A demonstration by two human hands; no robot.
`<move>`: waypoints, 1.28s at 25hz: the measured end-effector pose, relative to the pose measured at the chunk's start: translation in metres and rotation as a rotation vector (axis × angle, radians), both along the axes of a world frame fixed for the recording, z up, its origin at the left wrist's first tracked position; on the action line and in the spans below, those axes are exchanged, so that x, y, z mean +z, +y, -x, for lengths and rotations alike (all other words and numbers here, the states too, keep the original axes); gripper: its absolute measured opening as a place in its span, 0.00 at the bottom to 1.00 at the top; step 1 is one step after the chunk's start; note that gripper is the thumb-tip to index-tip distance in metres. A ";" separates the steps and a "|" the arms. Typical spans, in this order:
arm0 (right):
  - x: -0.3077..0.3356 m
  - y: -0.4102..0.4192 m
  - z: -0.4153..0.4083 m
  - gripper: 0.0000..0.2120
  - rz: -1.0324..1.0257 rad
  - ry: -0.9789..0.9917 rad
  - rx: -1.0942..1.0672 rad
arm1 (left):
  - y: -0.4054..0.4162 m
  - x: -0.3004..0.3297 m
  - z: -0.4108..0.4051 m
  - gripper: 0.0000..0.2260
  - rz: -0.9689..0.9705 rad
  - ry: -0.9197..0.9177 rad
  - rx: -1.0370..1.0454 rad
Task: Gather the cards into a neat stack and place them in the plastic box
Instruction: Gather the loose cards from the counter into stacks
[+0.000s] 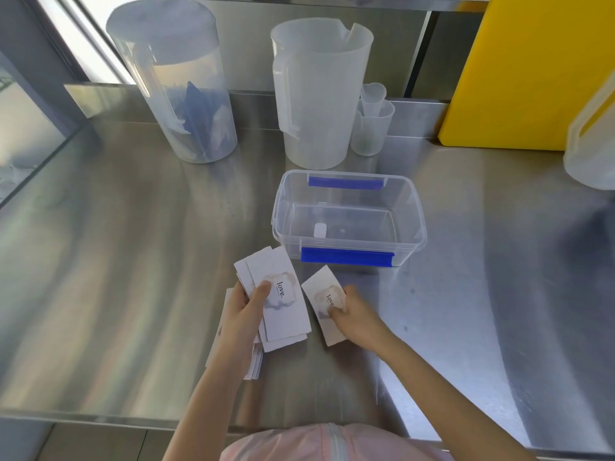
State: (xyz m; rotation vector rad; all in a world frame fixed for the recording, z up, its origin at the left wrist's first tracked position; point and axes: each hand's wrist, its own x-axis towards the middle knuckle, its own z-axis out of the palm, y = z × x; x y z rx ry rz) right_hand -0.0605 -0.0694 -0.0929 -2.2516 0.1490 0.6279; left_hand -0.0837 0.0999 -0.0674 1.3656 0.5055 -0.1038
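On the shiny metal table [133, 261], my left hand [243, 314] pinches messy cards [283, 304], my right hand [352, 314] one card [324, 294]. The box [349, 194] waits at twelve o'clock. Loose cards might slip.

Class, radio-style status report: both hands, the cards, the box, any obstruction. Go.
Left hand gripping loose white card stack. Right hand holding single white card. Clear plastic box with blue clips open, no cards inside. Path clear.

Steel counter [133, 294] bearing a clear plastic box [349, 239], two tall jugs [319, 94], small nested cups [371, 128], a yellow board [525, 78] and loose cards [254, 364].
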 end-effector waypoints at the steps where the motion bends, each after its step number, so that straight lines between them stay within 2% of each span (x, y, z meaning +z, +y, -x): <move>1: 0.005 -0.007 0.002 0.12 -0.061 0.011 -0.017 | -0.002 0.000 0.000 0.06 -0.014 -0.002 0.007; 7: 0.042 -0.016 0.005 0.09 -0.304 -0.074 -0.101 | -0.022 0.006 -0.001 0.12 -0.002 0.032 -0.035; 12: 0.045 0.009 0.011 0.15 -0.151 -0.197 -0.025 | -0.039 0.005 0.001 0.13 0.055 0.024 -0.112; 15: 0.042 0.011 0.015 0.16 -0.268 -0.101 -0.060 | -0.043 -0.001 0.004 0.11 0.087 -0.023 -0.141; 18: 0.041 0.001 0.019 0.14 -0.400 -0.013 -0.086 | -0.049 -0.004 0.005 0.12 0.008 -0.084 -0.209; 22: 0.049 -0.029 0.016 0.14 -0.178 -0.185 0.088 | -0.040 -0.006 -0.003 0.09 -0.110 -0.187 -0.248; 25: 0.051 -0.050 0.007 0.17 0.173 -0.385 0.352 | -0.035 -0.009 -0.009 0.10 -0.328 -0.231 -0.462; 27: 0.044 -0.054 0.003 0.17 0.344 -0.476 0.427 | -0.039 -0.016 -0.009 0.10 -0.484 -0.239 -0.529; 32: 0.002 -0.042 0.020 0.23 0.426 -0.440 0.408 | -0.046 -0.036 0.000 0.13 -0.616 -0.165 -0.552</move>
